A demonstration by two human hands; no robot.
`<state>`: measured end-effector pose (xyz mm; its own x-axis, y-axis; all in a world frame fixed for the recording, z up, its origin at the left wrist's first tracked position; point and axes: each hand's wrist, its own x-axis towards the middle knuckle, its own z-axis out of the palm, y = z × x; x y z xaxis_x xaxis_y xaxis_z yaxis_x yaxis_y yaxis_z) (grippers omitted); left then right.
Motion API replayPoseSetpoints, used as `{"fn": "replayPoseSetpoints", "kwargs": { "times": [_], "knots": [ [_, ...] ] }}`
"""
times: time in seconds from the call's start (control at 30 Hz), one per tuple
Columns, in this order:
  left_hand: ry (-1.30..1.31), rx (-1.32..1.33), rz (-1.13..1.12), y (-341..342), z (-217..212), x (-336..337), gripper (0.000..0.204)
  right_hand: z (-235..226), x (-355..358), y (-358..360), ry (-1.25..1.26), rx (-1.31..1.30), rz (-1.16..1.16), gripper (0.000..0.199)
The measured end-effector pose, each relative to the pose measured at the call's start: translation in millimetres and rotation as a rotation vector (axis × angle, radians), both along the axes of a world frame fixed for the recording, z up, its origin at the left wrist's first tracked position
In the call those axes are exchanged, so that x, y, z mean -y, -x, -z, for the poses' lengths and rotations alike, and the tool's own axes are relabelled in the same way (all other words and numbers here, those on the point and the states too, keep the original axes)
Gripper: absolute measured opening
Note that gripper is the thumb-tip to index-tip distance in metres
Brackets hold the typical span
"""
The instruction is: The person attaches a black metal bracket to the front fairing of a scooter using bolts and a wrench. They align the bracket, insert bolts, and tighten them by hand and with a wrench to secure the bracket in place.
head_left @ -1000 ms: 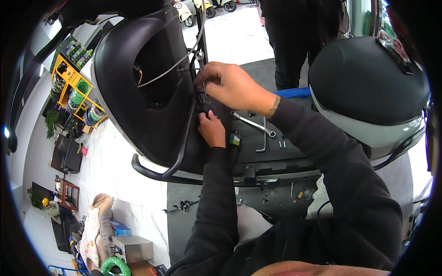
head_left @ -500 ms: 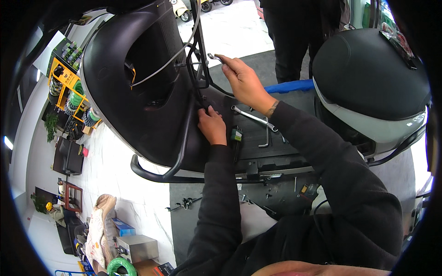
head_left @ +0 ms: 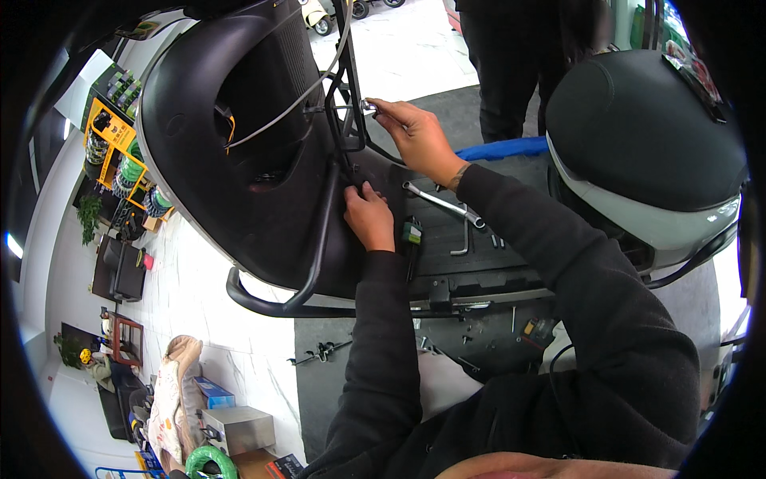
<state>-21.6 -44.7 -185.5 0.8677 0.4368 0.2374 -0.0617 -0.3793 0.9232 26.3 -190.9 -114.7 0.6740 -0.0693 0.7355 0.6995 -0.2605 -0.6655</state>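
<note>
In my right hand [head_left: 428, 144], pinched between thumb and fingers, is a small silver wrench [head_left: 369, 106]. Its head meets the end of a long bolt [head_left: 341, 107] that crosses the black metal frame [head_left: 335, 126] in front of the scooter's leg shield [head_left: 275, 215]. My left hand [head_left: 370, 219] is closed low down by the foot of that frame; its fingertips are partly hidden, and what they grip cannot be made out. On the footboard [head_left: 511, 188], right of my left hand, lie a longer combination wrench [head_left: 443, 203], a hex key [head_left: 464, 239] and a green-and-black tool [head_left: 412, 231].
A grey cable [head_left: 299, 104] runs across the leg shield's opening. The black seat [head_left: 638, 132] rises at the right, and a person in dark trousers [head_left: 507, 72] stands beyond the footboard. A black side bar [head_left: 271, 306] borders the near side; bolts and small parts lie on the grey mat [head_left: 319, 383].
My right hand has shifted slightly down and left, bringing the wrench head from above the bolt onto its end. My left hand has stayed nearly in place.
</note>
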Motion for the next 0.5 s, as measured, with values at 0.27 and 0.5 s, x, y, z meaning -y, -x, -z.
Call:
{"fn": "replayPoseSetpoints", "kwargs": {
  "times": [0.27,0.5],
  "knots": [
    [0.004,0.012,0.004,-6.1,8.0,-3.6,0.023,4.4,-4.7,-0.8,0.024,0.023,0.043,0.035],
    [0.044,-0.040,0.056,-7.5,7.7,-8.4,0.027,3.7,-9.0,3.3,-0.045,-0.090,-0.074,0.037]
  ]
}}
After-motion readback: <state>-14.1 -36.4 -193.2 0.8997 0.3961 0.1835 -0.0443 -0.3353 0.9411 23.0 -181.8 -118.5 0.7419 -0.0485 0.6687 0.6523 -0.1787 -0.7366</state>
